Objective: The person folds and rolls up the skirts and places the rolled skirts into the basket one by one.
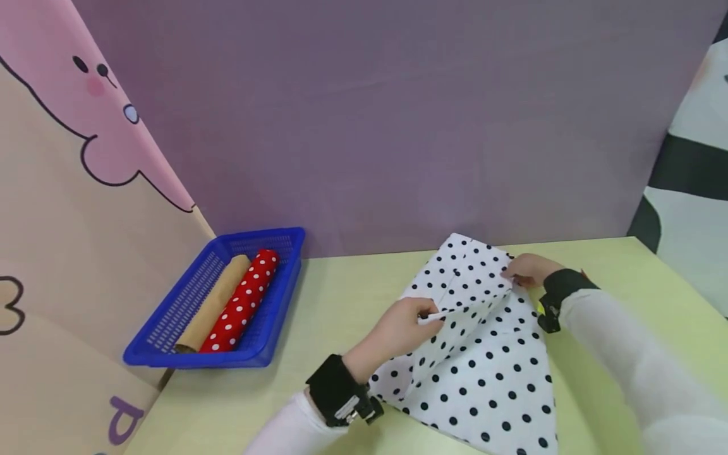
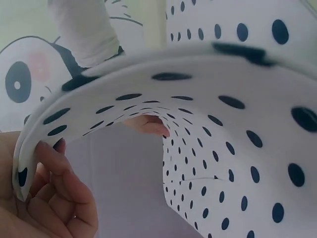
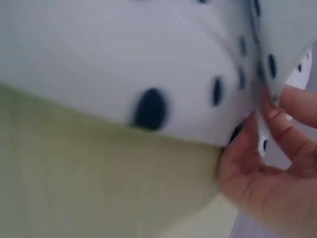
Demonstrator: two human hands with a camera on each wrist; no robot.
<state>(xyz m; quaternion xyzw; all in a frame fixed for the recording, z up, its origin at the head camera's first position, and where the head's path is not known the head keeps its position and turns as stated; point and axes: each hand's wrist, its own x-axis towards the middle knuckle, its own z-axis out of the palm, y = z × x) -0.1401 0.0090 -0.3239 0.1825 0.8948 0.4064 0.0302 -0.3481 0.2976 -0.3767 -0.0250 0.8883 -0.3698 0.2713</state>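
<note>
A white cloth with black polka dots (image 1: 493, 366) lies partly folded on the table, its near part spread flat and its middle lifted. My left hand (image 1: 400, 327) pinches a raised edge of it between thumb and fingers. In the left wrist view this edge arches up from the curled fingers (image 2: 64, 173) into a curved flap, with dots on its inner side too. At the far right edge, my right hand (image 1: 530, 269) pinches the same cloth. The right wrist view has its thumb and fingertips (image 3: 280, 126) gathering a fold there, just over the tabletop.
To the left stands a blue plastic basket (image 1: 284, 316) holding a tan roll (image 1: 213, 303) and a red roll with white dots (image 1: 241, 303). The pale yellow table (image 1: 335, 303) ends at a purple-grey back panel (image 1: 364, 126). Printed cartoon panels stand at both sides.
</note>
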